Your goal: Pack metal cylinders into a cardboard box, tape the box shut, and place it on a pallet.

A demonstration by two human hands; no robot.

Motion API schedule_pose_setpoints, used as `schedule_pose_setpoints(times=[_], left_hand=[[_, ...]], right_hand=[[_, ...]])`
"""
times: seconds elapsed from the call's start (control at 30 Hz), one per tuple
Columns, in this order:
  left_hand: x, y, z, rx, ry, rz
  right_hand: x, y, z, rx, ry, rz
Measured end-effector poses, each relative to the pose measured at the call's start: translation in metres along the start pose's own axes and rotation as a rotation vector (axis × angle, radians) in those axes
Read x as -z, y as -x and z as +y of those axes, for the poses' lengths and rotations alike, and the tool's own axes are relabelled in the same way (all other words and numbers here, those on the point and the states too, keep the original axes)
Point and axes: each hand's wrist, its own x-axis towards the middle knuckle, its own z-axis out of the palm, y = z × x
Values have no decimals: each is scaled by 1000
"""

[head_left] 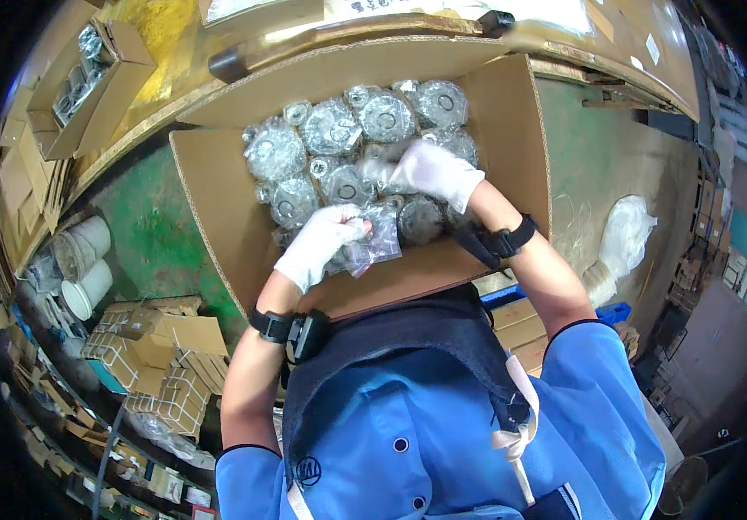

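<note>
In a white glove, my left hand (pixel 317 244) pinches a few small clear plastic bags (pixel 379 241) at the near side of a large open carton (pixel 502 108). Rows of round, clear-wrapped parts (pixel 330 126) fill the carton, several with a dark ring on top. Over the right-hand rows is my right hand (pixel 439 170), also gloved; its fingers are smeared by motion, so whether they hold anything does not show. Beneath the bags, some of the nearest parts are partly covered.
Behind the carton runs a wooden-edged bench (pixel 347 33). At the far left stands a smaller carton (pixel 96 121) of wrapped pieces. White buckets (pixel 87 290) and a wire crate (pixel 165 394) are on the left. Clear plastic sheeting (pixel 626 234) lies on the right.
</note>
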Motion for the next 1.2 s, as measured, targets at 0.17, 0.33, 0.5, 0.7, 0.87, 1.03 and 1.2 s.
schedule_pose_setpoints(times=[0.17,0.33,0.5,0.7,0.87,1.03,1.2], left_hand=[[-5,-12,-8,-96,206,207],[-16,-5,16,-30,297,272],[-22,-8,13,-301,246,315],[-4,-9,6,-199,212,357],[-15,1,26,-89,-93,252],[-9,-2,12,-102,49,180],[-15,1,24,-144,-13,38]], right_hand=[[-12,14,-15,121,-12,-304],[-21,6,-6,36,-259,-159],[-32,-4,5,36,-462,-80],[-29,6,-12,246,-169,243],[-11,3,1,35,-244,-82],[30,8,50,-199,460,31],[44,15,61,-289,616,233]])
